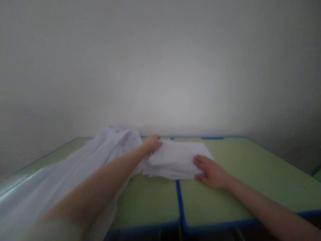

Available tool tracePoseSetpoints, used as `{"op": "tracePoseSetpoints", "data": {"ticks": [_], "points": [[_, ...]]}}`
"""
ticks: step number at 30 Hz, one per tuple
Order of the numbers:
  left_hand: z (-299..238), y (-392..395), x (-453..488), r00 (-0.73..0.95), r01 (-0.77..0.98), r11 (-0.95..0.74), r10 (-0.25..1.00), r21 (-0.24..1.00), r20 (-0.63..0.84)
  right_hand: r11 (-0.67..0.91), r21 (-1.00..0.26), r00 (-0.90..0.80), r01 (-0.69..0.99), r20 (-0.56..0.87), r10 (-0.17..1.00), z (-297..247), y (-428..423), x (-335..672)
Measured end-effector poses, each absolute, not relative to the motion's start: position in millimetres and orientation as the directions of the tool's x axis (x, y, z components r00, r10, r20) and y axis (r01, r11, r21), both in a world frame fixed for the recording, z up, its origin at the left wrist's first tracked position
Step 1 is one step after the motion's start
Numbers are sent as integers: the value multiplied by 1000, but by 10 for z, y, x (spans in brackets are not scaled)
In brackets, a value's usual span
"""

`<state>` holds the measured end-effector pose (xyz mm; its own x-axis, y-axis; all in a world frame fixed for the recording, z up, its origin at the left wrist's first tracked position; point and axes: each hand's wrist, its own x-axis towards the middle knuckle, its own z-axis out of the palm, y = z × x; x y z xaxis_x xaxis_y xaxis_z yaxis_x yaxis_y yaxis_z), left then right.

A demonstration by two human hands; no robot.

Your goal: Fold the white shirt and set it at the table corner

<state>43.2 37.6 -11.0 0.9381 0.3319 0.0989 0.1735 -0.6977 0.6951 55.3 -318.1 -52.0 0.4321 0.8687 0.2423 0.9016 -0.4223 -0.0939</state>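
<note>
A pale wall [175, 73] stands behind the green bench [255, 170]. In the head view, folded white cloth [177, 157] spans the bench's seam — the right hand [212, 172] grips its right end, likely steadying the layers. The left hand [152, 143] touches its left corner — blur hides whether that grip is closed. Loose fabric [100, 157] lies left.

A pale green worktop [250, 177] with blue edging [147, 227] spanned the lower frame, a blue seam [179, 197] dividing it near the centre. A folded white cloth [175, 155] lay across that seam; a rumpled white cloth [90, 159] sprawled over the left.
</note>
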Motion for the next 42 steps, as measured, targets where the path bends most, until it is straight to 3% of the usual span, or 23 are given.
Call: {"op": "tracePoseSetpoints", "data": {"ticks": [5, 8, 10, 13, 17, 20, 24, 27, 37, 42], "points": [[-45, 539, 478, 927, 194, -765, 348, 614, 141, -308, -86, 319, 948, 187, 929, -436, -3228, 505], [74, 630, 427, 914, 211, -777, 372, 593, 162, -219, -143, 243, 965, 181, 953, -287, -3165, 643], [155, 593, 319, 915, 233, -805, 371, 545, 156, -244, -198, 287, 949, 231, 929, -184, -3001, 808], [200, 395, 25, 957, 201, -894, 266, 401, 114, -340, -278, 420, 898, 318, 850, -74, -2525, 1113], [61, 107, -457, 983, 74, -956, 117, 283, 140, -376, -364, 476, 852, 238, 847, -67, -1667, 1429], [-90, 27, -720, 976, 77, -939, 139, 334, 166, -368, -384, 455, 847, 165, 875, -160, -1134, 1509], [-179, 93, -923, 977, 159, -843, 208, 513, 39, -300, -408, 348, 862, 47, 936, -278, -792, 1541], [-174, 199, -1027, 972, 182, -797, 235, 576, 18, -267, -415, 297, 870, 8, 955, -267, -718, 1615], [-222, 425, -982, 979, 202, -795, 155, 572, -131, -384, -284, 436, 879, 151, 887, -327, -520, 1598], [-46, 505, -909, 985, 163, -795, 168, 585, -46, -454, -247, 508, 856, 245, 825, -256, -565, 1540]]}}
